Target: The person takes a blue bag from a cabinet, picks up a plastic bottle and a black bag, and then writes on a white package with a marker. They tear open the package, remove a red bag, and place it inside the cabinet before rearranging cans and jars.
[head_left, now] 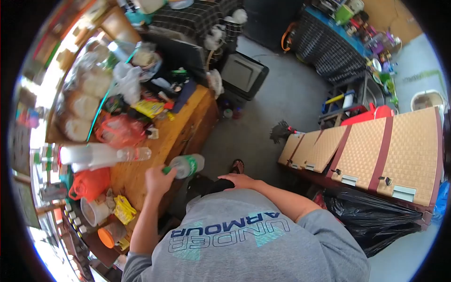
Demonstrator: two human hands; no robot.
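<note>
My left hand [159, 182] is closed around the green-capped neck of a clear plastic bottle [189, 166] with a green label. The bottle lies almost sideways, its base pointing right, by the edge of the wooden table [162, 141]. My right hand [238, 181] rests against my dark shorts at the waist, fingers stretched out and holding nothing. Left of the bottle, a smaller clear bottle [136, 154] lies by a stack of white plastic cups [89, 154]. An orange-red plastic bag [121, 130] sits farther up the table.
Yellow packets [124, 210] and an orange-lidded jar [109, 238] stand at the near left. Wicker-patterned cabinet doors [359, 150] line the right, with a black garbage bag [371, 214] below. A dark plastic bin [244, 73] stands on the grey floor [282, 89] ahead.
</note>
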